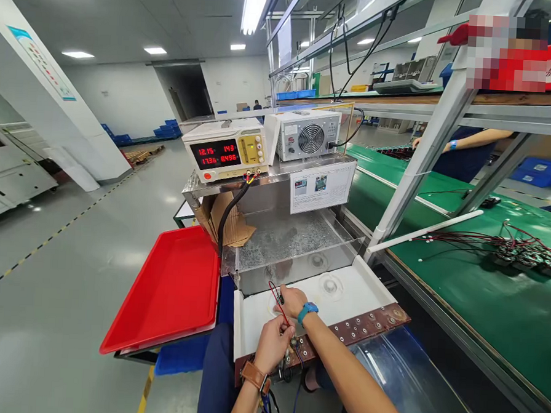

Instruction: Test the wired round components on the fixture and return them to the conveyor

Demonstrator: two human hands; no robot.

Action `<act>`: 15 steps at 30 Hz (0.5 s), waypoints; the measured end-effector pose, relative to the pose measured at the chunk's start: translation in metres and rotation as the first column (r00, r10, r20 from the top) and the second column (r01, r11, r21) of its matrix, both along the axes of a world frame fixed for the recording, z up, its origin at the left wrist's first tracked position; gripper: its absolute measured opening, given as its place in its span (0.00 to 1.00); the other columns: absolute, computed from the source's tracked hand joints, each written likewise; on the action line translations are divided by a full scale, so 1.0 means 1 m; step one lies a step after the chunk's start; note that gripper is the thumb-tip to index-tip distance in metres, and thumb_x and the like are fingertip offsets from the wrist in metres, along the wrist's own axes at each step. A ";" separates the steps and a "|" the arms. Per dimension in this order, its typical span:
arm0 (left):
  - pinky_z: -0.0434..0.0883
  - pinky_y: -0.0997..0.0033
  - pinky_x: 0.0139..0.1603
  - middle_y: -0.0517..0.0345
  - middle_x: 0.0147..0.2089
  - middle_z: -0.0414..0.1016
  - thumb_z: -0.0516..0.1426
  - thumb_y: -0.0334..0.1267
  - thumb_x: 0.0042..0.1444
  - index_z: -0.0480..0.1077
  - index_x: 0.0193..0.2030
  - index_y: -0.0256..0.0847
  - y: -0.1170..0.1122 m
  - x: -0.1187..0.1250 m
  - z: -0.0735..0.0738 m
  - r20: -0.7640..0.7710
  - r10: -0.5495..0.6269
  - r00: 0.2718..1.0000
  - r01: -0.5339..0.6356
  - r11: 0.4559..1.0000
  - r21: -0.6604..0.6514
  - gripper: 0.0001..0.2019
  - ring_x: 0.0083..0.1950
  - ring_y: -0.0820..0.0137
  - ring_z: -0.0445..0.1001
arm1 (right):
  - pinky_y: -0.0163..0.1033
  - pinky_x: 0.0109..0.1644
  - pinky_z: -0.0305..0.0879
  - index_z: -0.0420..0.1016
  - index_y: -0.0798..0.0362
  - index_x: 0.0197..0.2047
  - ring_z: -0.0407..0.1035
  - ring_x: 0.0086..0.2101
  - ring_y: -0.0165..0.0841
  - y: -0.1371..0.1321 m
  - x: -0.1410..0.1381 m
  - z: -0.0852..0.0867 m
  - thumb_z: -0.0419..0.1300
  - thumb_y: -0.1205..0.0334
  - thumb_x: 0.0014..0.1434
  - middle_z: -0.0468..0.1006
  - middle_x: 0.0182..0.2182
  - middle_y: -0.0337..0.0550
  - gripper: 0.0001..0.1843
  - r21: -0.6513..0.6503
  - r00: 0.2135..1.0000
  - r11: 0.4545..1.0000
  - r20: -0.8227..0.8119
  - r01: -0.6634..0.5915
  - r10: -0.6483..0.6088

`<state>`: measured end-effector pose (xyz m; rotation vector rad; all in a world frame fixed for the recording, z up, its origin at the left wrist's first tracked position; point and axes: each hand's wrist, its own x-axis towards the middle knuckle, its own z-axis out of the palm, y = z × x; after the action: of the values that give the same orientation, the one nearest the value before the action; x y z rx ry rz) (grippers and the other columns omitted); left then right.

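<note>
Over the white tray [359, 282], my right hand [293, 301] is closed on a small dark part [280, 299] with a thin red wire [283, 313] looping from it. My left hand [272, 344] sits just nearer to me, thumb and fingers pinched together on that wire. Below the fingers runs a brown strip [361, 325] studded with several metal contacts. Blue and black cables [292, 411] hang down under the strip. Much of the dark part is hidden by my right fingers.
A power supply [225, 151] with lit red digits and another instrument [309, 137] stand on a metal shelf. To the left is a red tray [174, 287]. On the green bench [473, 309] lie bundled wired parts [527, 253]. A slanted post [417, 152] rises at right; beyond it a person's arm [480, 140] shows.
</note>
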<state>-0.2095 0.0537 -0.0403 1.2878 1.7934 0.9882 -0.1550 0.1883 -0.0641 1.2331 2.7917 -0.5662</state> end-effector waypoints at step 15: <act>0.65 0.72 0.37 0.57 0.29 0.75 0.52 0.34 0.51 0.70 0.30 0.39 -0.002 0.002 0.004 0.038 0.024 0.999 -0.023 0.999 -0.026 0.06 0.34 0.68 0.72 | 0.39 0.41 0.61 0.70 0.53 0.48 0.75 0.42 0.43 -0.003 0.001 0.003 0.64 0.48 0.51 0.81 0.40 0.50 0.25 -0.054 0.999 0.998 -0.028 0.019 -0.021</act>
<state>-0.2079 0.0520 -0.0367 1.2270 1.7903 0.9927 -0.1538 0.1853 -0.0606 1.2543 2.7700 -0.6604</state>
